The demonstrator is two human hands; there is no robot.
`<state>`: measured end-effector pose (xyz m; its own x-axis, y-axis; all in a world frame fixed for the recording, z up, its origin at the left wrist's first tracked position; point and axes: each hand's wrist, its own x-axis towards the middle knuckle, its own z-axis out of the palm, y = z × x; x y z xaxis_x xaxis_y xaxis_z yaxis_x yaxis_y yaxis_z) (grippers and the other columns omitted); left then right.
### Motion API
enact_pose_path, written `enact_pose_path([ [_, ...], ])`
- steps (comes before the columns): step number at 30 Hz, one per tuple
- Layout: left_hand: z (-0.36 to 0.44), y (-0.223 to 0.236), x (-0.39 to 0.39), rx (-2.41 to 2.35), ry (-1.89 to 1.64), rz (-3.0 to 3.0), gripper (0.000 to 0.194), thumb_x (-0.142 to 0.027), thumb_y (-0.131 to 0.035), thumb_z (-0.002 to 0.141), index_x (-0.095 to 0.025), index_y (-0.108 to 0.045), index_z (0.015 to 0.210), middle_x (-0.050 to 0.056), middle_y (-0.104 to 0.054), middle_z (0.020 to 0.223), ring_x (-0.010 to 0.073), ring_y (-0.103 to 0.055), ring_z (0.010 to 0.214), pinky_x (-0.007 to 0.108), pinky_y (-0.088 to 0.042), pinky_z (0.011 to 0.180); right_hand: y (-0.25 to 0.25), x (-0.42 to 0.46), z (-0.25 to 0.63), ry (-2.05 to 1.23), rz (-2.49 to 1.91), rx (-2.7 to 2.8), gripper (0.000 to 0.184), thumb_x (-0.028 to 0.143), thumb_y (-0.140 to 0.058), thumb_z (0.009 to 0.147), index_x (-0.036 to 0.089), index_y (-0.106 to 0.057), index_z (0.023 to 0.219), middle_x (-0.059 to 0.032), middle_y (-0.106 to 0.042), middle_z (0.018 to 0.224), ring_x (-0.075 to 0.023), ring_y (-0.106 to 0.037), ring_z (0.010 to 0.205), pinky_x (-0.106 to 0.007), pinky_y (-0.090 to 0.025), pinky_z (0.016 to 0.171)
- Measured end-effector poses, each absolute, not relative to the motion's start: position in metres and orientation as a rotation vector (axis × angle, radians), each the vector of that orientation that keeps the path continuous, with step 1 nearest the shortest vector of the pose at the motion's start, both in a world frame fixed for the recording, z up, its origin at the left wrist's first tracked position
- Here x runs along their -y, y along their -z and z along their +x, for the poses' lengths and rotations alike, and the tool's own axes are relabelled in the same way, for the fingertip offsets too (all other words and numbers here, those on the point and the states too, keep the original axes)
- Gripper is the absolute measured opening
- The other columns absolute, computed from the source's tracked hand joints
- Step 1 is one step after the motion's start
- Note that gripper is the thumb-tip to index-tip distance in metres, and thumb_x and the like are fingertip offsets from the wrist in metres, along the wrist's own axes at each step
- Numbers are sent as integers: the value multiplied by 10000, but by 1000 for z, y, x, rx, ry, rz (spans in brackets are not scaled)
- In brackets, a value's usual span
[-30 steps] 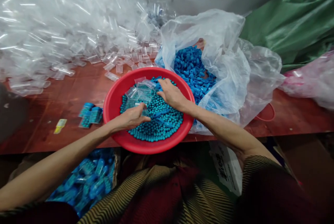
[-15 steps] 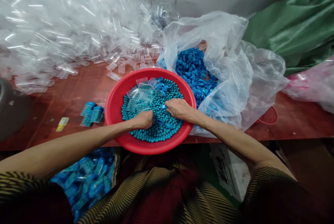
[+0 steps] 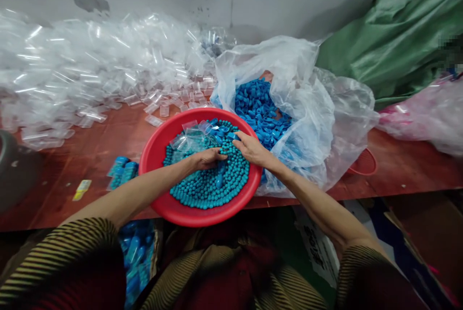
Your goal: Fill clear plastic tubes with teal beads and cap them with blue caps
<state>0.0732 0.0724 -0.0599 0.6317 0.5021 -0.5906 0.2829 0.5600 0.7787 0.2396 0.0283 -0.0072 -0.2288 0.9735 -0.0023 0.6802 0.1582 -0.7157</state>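
A red basin (image 3: 148, 180) full of small turquoise beads (image 3: 202, 194) stands at the table's front edge. Over the beads, my left hand (image 3: 210, 158) is closed, fingers curled; what it grips is hidden among beads of the same colour. My right hand (image 3: 252, 150) pinches a blue plastic cap (image 3: 232, 136) close to the left fingertips. Several clear plastic containers (image 3: 180, 142) lie on the beads at the basin's back left, with more blue caps beside them. Another blue piece (image 3: 219, 181) rests on the beads below my left hand.
Clear containers (image 3: 108, 64) are heaped along the wall. Behind the basin, an open plastic bag (image 3: 307, 93) holds many blue caps (image 3: 260, 112). Bead-filled containers (image 3: 123, 171) lie left of the basin, with more in a box (image 3: 135, 252) below. A red sieve-like tray (image 3: 365, 161) sits right.
My left hand has lifted from the beads and turned its fingers right. The right hand has brought the blue cap nearer to it. The camera view has shifted.
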Motion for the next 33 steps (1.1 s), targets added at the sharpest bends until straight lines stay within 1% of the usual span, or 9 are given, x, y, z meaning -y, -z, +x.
enact_pose_path([
  [3,63,59,-73,-884,-227,891,208,-207,-739,634,-133,-586,755,22,-622,697,128,-591,660,284,-490,711,10,-31,242,-1026,-1480,1764,286,271,-338,925,169,-548,1092,-23,-576,802,-140,-558,707,-261,-459,653],
  [5,57,58,-74,-881,-264,843,229,-208,-757,629,-134,-597,777,17,-625,711,119,-589,669,264,-479,706,11,-32,242,-1211,-1482,1592,304,248,-328,916,174,-557,1102,-1,-531,733,-115,-514,575,-237,-446,524],
  [7,51,57,-75,-881,-283,815,246,-214,-767,629,-134,-608,799,18,-627,718,120,-592,684,252,-467,690,11,-33,241,-1340,-1498,1468,317,202,-343,894,169,-564,1118,3,-513,722,-104,-502,532,-225,-433,463],
  [12,44,46,-71,-918,-305,797,278,-256,-781,626,-141,-617,820,12,-633,725,117,-588,664,237,-443,632,14,-28,236,-1230,-1482,1591,311,167,-424,849,174,-600,1106,11,-544,674,-118,-550,588,-227,-448,521],
  [17,43,29,-60,-838,-363,860,379,-290,-809,583,-129,-600,856,30,-653,761,131,-632,668,228,-474,614,14,-19,228,-1015,-1455,1743,214,174,-455,835,177,-628,960,21,-568,645,-119,-548,624,-238,-426,617],
  [21,41,19,-51,-822,-343,866,461,-373,-787,605,-164,-516,913,19,-637,734,168,-645,565,226,-456,449,12,-15,221,-991,-1449,1712,159,220,-450,842,179,-601,868,21,-582,655,-122,-550,633,-238,-408,618],
  [23,39,16,-47,-839,-376,874,492,-383,-780,614,-175,-483,946,7,-624,713,147,-622,512,194,-411,389,12,-14,218,-995,-1448,1688,143,232,-458,834,180,-591,842,26,-574,643,-121,-546,625,-236,-402,609],
  [28,37,12,-38,-867,-473,957,680,-396,-755,649,-173,-437,1207,-10,-604,690,81,-543,440,150,-313,345,15,-13,213,-1040,-1417,1617,136,267,-470,829,184,-578,835,41,-553,624,-106,-519,577,-222,-388,560],
  [33,37,7,-30,-877,-538,1037,725,-419,-721,679,-164,-418,1286,-13,-598,704,65,-516,446,159,-293,350,13,-11,209,-1144,-1380,1571,139,280,-485,821,181,-582,821,46,-539,606,-91,-485,520,-213,-376,513],
])
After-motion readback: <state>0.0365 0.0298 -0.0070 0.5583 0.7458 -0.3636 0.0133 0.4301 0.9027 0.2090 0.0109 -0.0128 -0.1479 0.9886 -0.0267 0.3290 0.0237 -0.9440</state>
